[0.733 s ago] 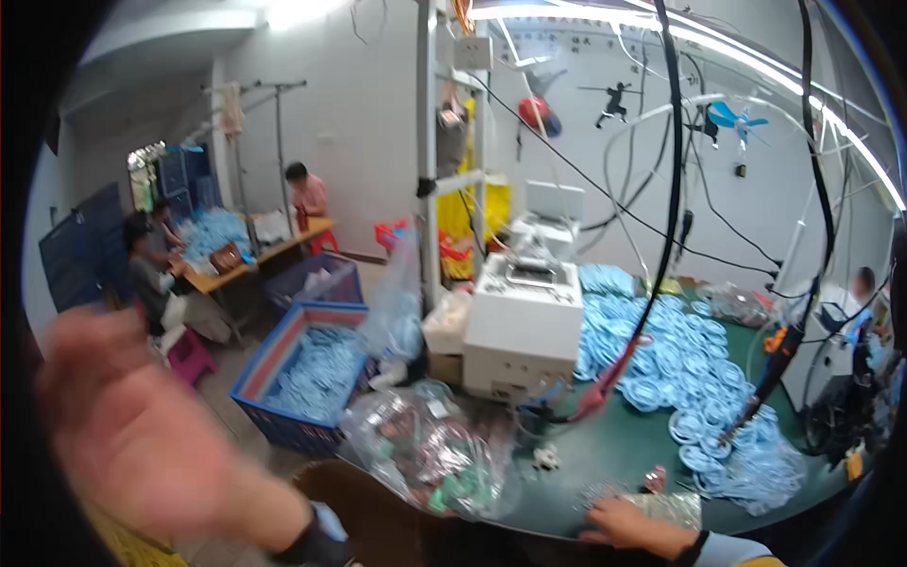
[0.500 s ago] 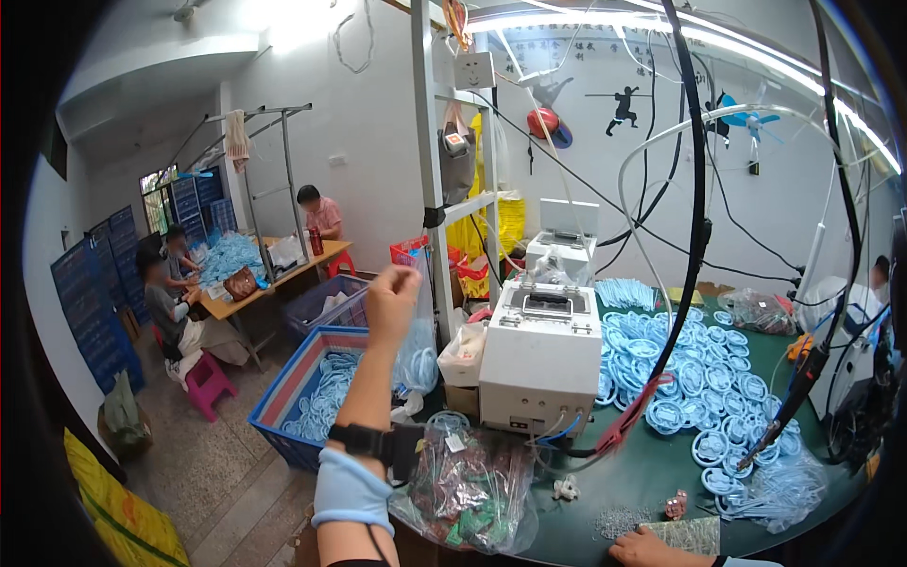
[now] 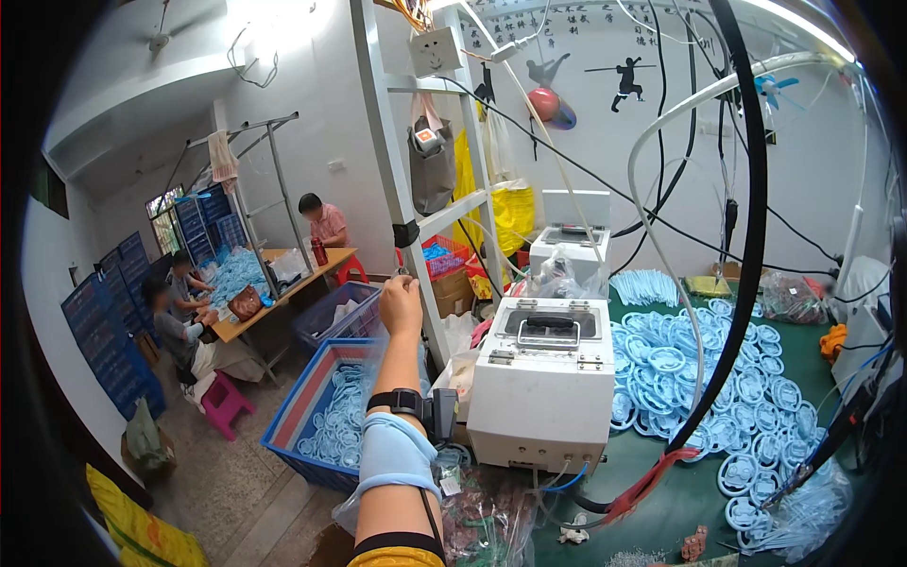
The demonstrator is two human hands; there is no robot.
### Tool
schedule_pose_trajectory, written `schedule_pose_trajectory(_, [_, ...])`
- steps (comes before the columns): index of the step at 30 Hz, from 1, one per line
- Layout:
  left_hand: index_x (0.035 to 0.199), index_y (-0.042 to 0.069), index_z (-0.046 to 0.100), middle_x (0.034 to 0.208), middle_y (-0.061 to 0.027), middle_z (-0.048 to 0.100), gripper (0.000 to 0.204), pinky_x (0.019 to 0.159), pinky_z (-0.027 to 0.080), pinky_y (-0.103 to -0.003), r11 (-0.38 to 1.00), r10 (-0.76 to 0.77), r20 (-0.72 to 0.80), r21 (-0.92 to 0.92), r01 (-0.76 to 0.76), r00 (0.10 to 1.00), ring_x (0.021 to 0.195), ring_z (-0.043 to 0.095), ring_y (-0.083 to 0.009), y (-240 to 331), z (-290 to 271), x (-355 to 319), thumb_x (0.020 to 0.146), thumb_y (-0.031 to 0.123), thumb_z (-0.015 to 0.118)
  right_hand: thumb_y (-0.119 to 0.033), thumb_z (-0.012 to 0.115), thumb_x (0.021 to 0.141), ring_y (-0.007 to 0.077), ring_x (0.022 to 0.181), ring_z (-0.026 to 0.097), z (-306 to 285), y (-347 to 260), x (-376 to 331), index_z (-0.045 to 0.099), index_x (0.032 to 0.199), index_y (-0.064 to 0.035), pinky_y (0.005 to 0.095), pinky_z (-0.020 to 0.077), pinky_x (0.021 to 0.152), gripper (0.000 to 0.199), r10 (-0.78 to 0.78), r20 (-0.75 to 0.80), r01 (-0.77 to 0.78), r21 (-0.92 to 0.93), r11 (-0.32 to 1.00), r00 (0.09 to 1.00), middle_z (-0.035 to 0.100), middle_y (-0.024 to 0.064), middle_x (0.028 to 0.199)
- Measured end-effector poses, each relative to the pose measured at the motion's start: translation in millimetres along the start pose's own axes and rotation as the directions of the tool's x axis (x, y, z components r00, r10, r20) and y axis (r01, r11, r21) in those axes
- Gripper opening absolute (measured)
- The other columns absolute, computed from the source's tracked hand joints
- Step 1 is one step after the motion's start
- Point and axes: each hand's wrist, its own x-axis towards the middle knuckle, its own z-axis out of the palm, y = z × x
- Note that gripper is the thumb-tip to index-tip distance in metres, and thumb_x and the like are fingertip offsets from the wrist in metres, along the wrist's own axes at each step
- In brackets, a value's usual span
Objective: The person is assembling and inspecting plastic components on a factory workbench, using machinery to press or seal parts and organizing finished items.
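My left hand (image 3: 402, 304) is raised beyond the blue basket, at the end of a stretched arm, fingers pinched together. It grips what looks like the top of a clear plastic bag (image 3: 375, 357), which hangs largely hidden behind my forearm. A black strap with a small box and a light blue sleeve band (image 3: 399, 452) circle that arm. Pale blue ring-shaped pieces (image 3: 340, 416) fill part of the blue basket (image 3: 281, 437) below. My right hand is out of the picture.
A white machine (image 3: 539, 397) stands on the green table (image 3: 619, 482), with light blue rings (image 3: 671, 364) heaped to its right. Dark cables (image 3: 746, 283) hang in front. A grey metal post (image 3: 383, 123) rises behind my hand. People sit at a wooden table (image 3: 274, 307) far left.
My view has tilted and shifted. My left arm reaches farther out, and the clear bag, earlier right of the hand, now shows left of the forearm. My right hand has dropped out of view.
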Motion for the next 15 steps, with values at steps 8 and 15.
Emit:
schedule_pose_trajectory(8, [0.089,0.005,0.062,0.086,-0.0160,0.067,0.025,0.072,0.049,-0.047,0.983,-0.178,-0.121,-0.068,0.171,0.977,0.082,0.064,-0.0367,10,4,0,0.081,0.027,0.072,-0.021,0.074,0.080,0.0294,0.071,0.064,-106,-9,59,0.064,0.084,-0.0044,0.0377,0.0497,0.064,0.020,0.086,-0.553,-0.076,0.040,0.996,0.829,0.064,0.0121,0.080])
schedule_pose_trajectory(15, [0.085,0.004,0.068,0.086,-0.0185,0.070,0.035,0.073,0.051,-0.049,0.974,-0.161,-0.045,0.155,0.167,0.986,0.084,0.067,-0.0387,10,7,13,0.079,0.038,0.074,-0.003,0.071,0.077,0.0314,0.075,0.062,-205,-25,150,0.063,0.095,-0.0011,0.0373,0.0481,0.068,0.019,-0.383,-0.882,0.142,-0.357,0.923,0.275,0.062,0.0142,0.082])
